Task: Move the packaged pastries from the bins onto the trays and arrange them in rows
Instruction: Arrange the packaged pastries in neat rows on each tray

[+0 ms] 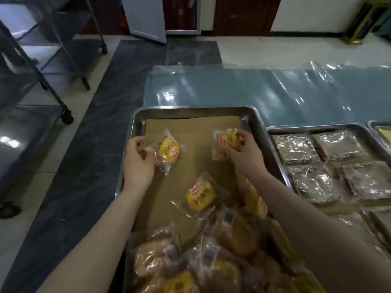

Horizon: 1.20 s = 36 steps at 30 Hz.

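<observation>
A steel tray (pixel 257 123) lined with brown paper lies on the floor in front of me. My left hand (pixel 138 159) grips the end of a yellow packaged pastry (pixel 169 150) at the tray's far left. My right hand (pixel 241 149) holds a second yellow packaged pastry (pixel 227 141) above the tray's far right part. A third packaged pastry (pixel 201 195) lies loose on the paper in the middle. At the tray's near end a pile of packaged pastries (pixel 211 256) is heaped.
To the right stands a second steel tray (pixel 317 127) filled with rows of dark wrapped squares (pixel 306 163). A blue plastic sheet (pixel 254 92) covers the floor beyond the trays. Wheeled metal racks (pixel 42 60) stand at the left.
</observation>
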### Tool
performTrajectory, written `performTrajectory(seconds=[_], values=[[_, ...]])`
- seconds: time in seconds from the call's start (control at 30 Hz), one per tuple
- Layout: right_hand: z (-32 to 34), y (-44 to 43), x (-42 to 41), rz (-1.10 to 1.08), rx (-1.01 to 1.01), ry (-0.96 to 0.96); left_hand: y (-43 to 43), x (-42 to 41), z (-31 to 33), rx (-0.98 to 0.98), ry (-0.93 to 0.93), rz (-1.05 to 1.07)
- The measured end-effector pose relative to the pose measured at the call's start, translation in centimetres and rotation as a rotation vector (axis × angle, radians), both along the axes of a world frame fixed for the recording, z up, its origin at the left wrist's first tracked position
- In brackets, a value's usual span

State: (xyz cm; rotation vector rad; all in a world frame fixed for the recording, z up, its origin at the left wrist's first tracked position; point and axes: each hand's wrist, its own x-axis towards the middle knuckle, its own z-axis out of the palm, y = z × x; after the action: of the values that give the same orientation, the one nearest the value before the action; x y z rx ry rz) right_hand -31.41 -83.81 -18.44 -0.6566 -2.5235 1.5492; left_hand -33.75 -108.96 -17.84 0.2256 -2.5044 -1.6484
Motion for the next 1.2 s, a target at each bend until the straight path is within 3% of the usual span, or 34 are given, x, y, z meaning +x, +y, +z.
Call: performTrajectory(seconds=[0.13,0.27,0.33,0.47,0.63,0.73,0.83,0.97,1.1,1.2], values=[[-1.5,0.0,-3.9,0.034,0.025,-0.012,0.0,-3.3,-1.3,-0.101,0.058,0.027],[-3.1,0.7,-3.7,0.16,0.166,-0.082,0.2,-4.2,-2.5,-0.25,0.025,-0.163],[-3.7,1.2,-3.2,0.143,0.275,-0.05,0.4,-4.3,-2.8,-0.338,0.005,-0.223],[-3.6,1.2,-3.4,0.152,0.49,0.105,0.4,-4.5,-2.9,-0.562,0.197,-0.226],[-3.5,0.4,-3.7,0.486,0.69,0.128,2.3,-3.9,-3.7,-0.823,0.196,-0.685],[-4.1,0.1,-4.2,0.649,0.796,0.014,2.2,-4.7,-4.1,-0.993,0.091,-0.53],[-4.5,0.1,-4.5,0.62,0.889,-0.026,1.9,-5.8,-3.8,-1.169,0.028,-0.341],[-3.9,-0.7,-6.2,0.583,0.906,0.032,2.7,-5.7,-4.5,-1.13,0.052,-0.28],[-3.9,-2.4,-8.3,0.738,0.927,-0.04,3.0,-6.2,-4.5,-0.945,0.176,-0.362],[-4.2,-3.9,-8.8,0.795,0.963,-0.031,2.0,-7.0,-5.3,-0.972,0.141,-0.408]])
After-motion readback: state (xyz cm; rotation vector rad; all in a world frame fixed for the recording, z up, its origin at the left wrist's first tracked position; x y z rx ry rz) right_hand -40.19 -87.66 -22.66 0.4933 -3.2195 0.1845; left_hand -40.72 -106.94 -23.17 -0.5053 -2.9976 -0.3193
